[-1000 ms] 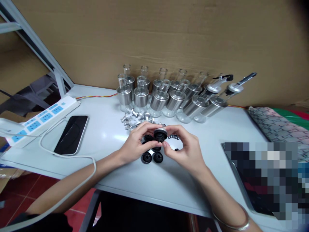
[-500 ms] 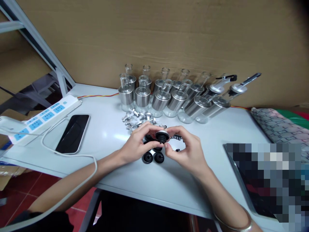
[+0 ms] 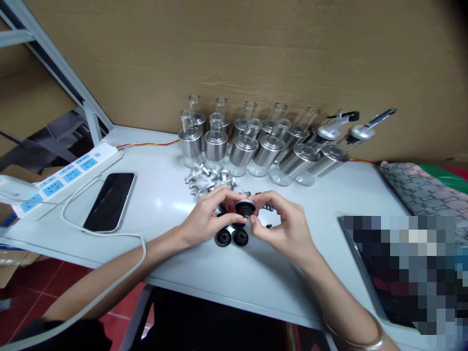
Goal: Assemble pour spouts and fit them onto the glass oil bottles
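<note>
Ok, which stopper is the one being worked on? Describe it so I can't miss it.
Start at the white table, below the row of glass bottles. The left hand and right hand pinch one black stopper between them. Unlike the loose black stoppers lying beneath, it is lifted and wears a silver cap.

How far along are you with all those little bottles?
Two bottles with spouts at the row's right end look finished. Both hands, left hand and right hand, hold a black stopper with a metal cap. The open-necked bottles, loose black stoppers and metal parts remain.
</note>
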`<state>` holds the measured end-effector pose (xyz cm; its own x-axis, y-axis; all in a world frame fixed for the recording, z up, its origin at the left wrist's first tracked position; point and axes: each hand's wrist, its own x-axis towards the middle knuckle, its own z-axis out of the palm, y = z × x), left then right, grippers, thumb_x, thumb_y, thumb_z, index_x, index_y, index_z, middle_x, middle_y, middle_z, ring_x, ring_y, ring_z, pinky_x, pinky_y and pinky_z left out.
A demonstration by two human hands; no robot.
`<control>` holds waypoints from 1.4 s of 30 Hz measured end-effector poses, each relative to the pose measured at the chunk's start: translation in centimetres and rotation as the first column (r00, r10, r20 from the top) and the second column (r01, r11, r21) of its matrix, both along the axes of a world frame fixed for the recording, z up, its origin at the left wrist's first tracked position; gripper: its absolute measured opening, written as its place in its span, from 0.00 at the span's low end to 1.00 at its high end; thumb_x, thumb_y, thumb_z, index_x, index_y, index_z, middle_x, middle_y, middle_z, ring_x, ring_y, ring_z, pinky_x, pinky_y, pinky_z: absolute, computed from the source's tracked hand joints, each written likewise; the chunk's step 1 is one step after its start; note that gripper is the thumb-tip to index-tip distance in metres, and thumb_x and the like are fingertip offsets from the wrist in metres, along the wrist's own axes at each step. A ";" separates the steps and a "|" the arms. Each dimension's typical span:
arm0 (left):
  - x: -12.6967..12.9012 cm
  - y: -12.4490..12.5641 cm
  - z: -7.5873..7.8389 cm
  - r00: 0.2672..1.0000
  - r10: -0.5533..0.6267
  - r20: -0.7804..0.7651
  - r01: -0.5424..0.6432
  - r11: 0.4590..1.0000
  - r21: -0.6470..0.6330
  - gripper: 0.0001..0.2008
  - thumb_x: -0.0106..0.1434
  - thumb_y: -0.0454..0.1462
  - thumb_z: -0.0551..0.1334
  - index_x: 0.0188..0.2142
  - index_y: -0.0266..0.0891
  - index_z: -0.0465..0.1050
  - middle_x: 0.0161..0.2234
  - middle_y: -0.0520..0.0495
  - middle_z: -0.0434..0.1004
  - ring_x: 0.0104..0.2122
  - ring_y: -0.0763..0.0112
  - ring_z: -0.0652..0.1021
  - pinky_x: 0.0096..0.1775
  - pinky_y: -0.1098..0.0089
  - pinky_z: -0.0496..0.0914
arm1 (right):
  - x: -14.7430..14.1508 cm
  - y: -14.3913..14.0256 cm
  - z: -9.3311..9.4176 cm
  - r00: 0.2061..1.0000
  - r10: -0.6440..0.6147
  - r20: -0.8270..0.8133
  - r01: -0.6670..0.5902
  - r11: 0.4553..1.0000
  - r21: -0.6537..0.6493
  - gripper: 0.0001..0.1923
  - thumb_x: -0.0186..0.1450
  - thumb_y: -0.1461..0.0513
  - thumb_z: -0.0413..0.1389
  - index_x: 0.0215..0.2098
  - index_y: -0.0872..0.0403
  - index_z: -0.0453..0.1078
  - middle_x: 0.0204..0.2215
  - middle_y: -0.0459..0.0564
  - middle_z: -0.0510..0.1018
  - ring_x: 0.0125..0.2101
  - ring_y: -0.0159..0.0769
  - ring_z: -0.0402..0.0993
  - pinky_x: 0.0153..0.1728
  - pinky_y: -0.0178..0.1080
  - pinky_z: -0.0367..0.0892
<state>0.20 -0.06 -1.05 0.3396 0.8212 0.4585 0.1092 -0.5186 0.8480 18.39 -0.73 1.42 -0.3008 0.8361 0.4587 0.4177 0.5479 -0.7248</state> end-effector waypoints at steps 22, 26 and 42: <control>0.1 -0.1 0.8 0.993 0.075 -0.092 -0.066 0.993 0.098 0.11 0.61 0.36 0.59 0.44 0.37 0.68 0.34 0.48 0.68 0.34 0.71 0.71 0.38 0.70 0.69 | -0.3 0.0 -0.2 0.988 0.017 -0.151 -0.046 0.980 -0.191 0.16 0.57 0.66 0.56 0.44 0.54 0.70 0.31 0.48 0.81 0.31 0.33 0.78 0.37 0.35 0.73; 0.0 -0.2 1.0 0.992 0.075 -0.103 -0.064 0.993 0.102 0.12 0.60 0.35 0.59 0.44 0.38 0.68 0.34 0.49 0.68 0.34 0.71 0.71 0.37 0.70 0.68 | -0.4 0.0 -0.2 0.991 -0.001 -0.132 -0.026 0.980 -0.200 0.16 0.56 0.66 0.56 0.43 0.53 0.69 0.31 0.48 0.81 0.32 0.34 0.78 0.36 0.37 0.74; 0.1 -0.2 -0.3 0.999 0.037 -0.035 -0.032 0.991 0.127 0.12 0.52 0.32 0.59 0.37 0.40 0.61 0.30 0.52 0.64 0.29 0.75 0.68 0.30 0.74 0.65 | -0.3 0.0 -0.4 0.999 0.051 0.004 -0.051 0.998 -0.037 0.07 0.54 0.65 0.56 0.32 0.52 0.65 0.25 0.44 0.77 0.26 0.32 0.75 0.29 0.33 0.70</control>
